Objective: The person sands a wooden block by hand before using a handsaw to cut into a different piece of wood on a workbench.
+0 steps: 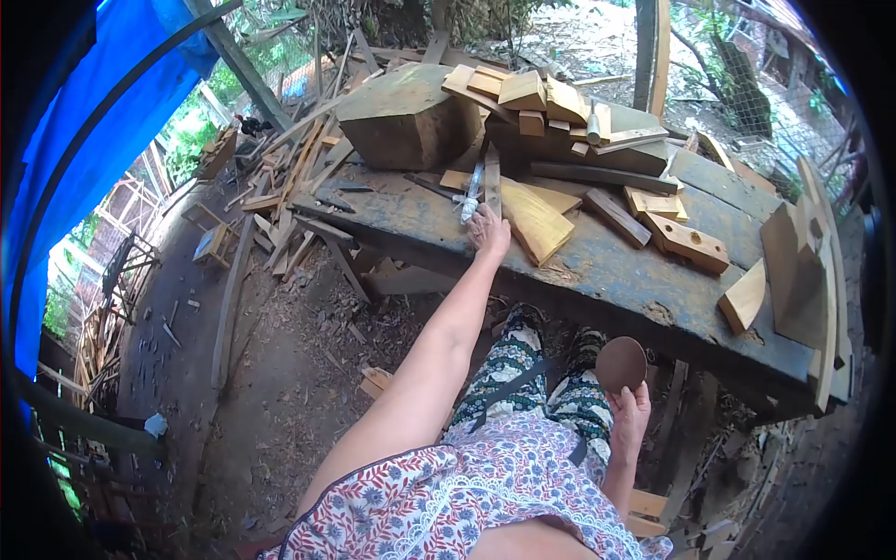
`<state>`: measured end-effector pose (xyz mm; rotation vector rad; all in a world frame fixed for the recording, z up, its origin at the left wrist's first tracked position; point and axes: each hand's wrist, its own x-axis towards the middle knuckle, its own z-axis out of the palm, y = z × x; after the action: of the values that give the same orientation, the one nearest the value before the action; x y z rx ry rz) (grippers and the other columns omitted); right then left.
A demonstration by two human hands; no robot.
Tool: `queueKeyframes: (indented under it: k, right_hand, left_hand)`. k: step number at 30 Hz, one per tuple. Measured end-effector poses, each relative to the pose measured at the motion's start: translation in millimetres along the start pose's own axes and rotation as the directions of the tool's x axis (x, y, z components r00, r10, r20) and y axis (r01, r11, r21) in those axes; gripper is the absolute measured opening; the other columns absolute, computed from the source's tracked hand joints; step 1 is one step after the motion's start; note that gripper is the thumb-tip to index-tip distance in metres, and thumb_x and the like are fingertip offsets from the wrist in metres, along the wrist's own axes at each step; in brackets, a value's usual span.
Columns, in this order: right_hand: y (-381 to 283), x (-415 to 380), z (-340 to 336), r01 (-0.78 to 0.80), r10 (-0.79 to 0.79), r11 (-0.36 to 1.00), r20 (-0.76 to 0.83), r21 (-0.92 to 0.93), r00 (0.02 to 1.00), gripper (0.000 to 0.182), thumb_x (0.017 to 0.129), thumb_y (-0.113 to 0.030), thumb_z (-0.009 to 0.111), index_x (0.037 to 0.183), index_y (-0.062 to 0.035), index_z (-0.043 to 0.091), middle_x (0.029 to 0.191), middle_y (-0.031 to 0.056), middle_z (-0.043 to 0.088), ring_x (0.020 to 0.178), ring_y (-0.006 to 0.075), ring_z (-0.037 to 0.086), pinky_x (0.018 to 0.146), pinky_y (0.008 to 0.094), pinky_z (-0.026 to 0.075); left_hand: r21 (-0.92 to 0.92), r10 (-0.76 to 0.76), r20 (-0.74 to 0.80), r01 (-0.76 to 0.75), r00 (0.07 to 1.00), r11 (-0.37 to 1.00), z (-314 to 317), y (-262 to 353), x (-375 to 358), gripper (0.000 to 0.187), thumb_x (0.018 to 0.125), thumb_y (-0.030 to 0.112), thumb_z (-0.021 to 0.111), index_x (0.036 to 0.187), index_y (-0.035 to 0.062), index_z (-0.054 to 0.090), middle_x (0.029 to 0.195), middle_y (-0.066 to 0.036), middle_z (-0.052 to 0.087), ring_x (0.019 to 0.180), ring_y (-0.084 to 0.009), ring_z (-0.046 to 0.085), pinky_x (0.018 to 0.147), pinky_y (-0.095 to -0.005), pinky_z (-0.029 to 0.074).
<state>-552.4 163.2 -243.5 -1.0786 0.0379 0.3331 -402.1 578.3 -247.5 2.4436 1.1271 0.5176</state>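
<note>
My left hand (488, 231) reaches out over the dark, worn workbench (607, 280) and rests at the lower end of a slim pale tool (469, 198) that lies on the bench top; whether the fingers grip it cannot be told. A light wooden plank (537, 222) lies just right of that hand. My right hand (630, 413) is low, near my lap below the bench edge, and holds a round brown wooden disc (621, 363) by its lower rim.
A large wood block (406, 117) stands at the bench's back left, with several cut offcuts (537, 98) piled behind. Drilled wood pieces (688, 241) and angled boards (793, 271) lie right. Scrap sticks (289, 187) litter the dirt floor left; a blue tarp (103, 121) hangs there.
</note>
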Motion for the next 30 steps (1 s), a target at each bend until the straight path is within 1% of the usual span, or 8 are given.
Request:
queueKeyframes:
  k: [4, 6, 8, 15, 22, 24, 27, 30]
  right_hand:
    - [-4.9, -12.0, -6.8, 0.026, -0.026, 0.999, -0.005, -0.023, 1.0, 0.03, 0.093, -0.006, 0.049, 0.123, -0.005, 0.051, 0.114, 0.0056, 0.06, 0.1, 0.015, 0.061, 0.09, 0.0324, 0.05]
    - [-19.7, -10.9, -8.8, 0.077, -0.082, 0.991, -0.05, -0.106, 0.995, 0.031, 0.094, -0.007, 0.049, 0.125, -0.0036, 0.051, 0.114, 0.0051, 0.06, 0.1, 0.0139, 0.06, 0.089, 0.0311, 0.049]
    - [-45.1, -0.5, -16.8, 0.181, -0.214, 0.943, -0.093, -0.281, 0.972, 0.036, 0.094, -0.008, 0.047, 0.129, 0.0003, 0.05, 0.117, 0.0045, 0.058, 0.103, 0.0112, 0.055, 0.086, 0.0265, 0.047]
    - [-161.6, 104.0, -98.7, 0.201, -0.746, 0.332, -0.126, -0.922, 0.654, 0.036, 0.096, -0.006, 0.043, 0.129, -0.0095, 0.055, 0.124, 0.0156, 0.06, 0.118, 0.0269, 0.056, 0.097, 0.0338, 0.041]
    - [-183.1, 240.3, -226.0, -0.264, -0.608, 0.133, -0.289, -0.955, 0.739, 0.04, 0.095, -0.024, 0.046, 0.135, -0.0195, 0.05, 0.128, 0.0189, 0.056, 0.117, 0.0351, 0.055, 0.097, 0.0456, 0.043]
    - [-170.8, 241.4, -171.2, -0.518, -0.724, -0.184, -0.241, -0.835, 0.647, 0.054, 0.093, -0.039, 0.051, 0.143, -0.0213, 0.04, 0.143, 0.0189, 0.041, 0.129, 0.0343, 0.043, 0.102, 0.0506, 0.036]
    - [-153.0, 255.1, -115.8, -0.051, -0.429, -0.175, 0.03, -0.983, 0.903, 0.075, 0.085, -0.05, 0.061, 0.142, -0.0097, 0.036, 0.146, 0.0169, 0.035, 0.132, 0.0412, 0.033, 0.104, 0.0522, 0.033]
    - [-123.1, 289.3, -68.8, 0.081, -0.309, -0.43, 0.231, -0.899, 0.923, 0.087, 0.078, -0.04, 0.072, 0.147, -0.0156, 0.026, 0.15, 0.0151, 0.03, 0.138, 0.0389, 0.026, 0.109, 0.056, 0.027]
  left_hand:
    - [-0.158, -0.072, 0.002, 0.072, 0.997, 0.985, 17.9, -16.1, 20.0, 0.056, 0.077, 0.026, 0.065, 0.12, -0.0039, 0.045, 0.112, -0.027, 0.055, 0.105, -0.0403, 0.056, 0.09, -0.0467, 0.046]
    - [-0.5, 0.108, 0.048, -0.07, 0.993, 0.863, 38.2, -34.7, 38.5, 0.045, 0.077, 0.023, 0.064, 0.109, -0.0053, 0.053, 0.101, -0.026, 0.061, 0.096, -0.0378, 0.062, 0.084, -0.0455, 0.049]
    - [-0.638, 0.113, 0.232, 0.064, 0.966, 0.767, 12.7, -22.8, 13.2, 0.036, 0.081, 0.021, 0.062, 0.105, -0.0051, 0.054, 0.095, -0.02, 0.064, 0.089, -0.0288, 0.064, 0.079, -0.0402, 0.049]
    - [-0.677, 0.563, 0.209, -0.298, 0.799, 0.673, -15.2, 23.7, -88.1, 0.052, 0.086, 0.022, 0.061, 0.127, -0.0054, 0.044, 0.118, -0.023, 0.057, 0.111, -0.03, 0.057, 0.096, -0.0373, 0.042]
    - [-0.545, 0.628, 0.287, -0.416, 0.724, 0.728, -16.3, 51.6, -99.8, 0.059, 0.084, 0.025, 0.061, 0.132, -0.0042, 0.043, 0.126, -0.025, 0.053, 0.12, -0.0348, 0.051, 0.101, -0.0386, 0.039]
    - [-0.554, 0.655, 0.252, -0.449, 0.712, 0.701, -17.6, 53.1, -109.3, 0.056, 0.081, 0.024, 0.059, 0.128, -0.0018, 0.045, 0.123, -0.026, 0.053, 0.115, -0.0385, 0.052, 0.098, -0.0415, 0.041]
    - [-0.632, 0.635, 0.309, -0.347, 0.708, 0.694, -18.6, 45.3, -136.1, 0.055, 0.08, 0.021, 0.06, 0.127, -0.001, 0.045, 0.12, -0.025, 0.054, 0.113, -0.0371, 0.053, 0.097, -0.0406, 0.042]
    - [-0.697, 0.587, 0.348, -0.217, 0.731, 0.683, -18.0, 33.3, -166.0, 0.055, 0.079, 0.019, 0.06, 0.129, -0.0002, 0.045, 0.121, -0.022, 0.055, 0.113, -0.0336, 0.055, 0.097, -0.0386, 0.042]
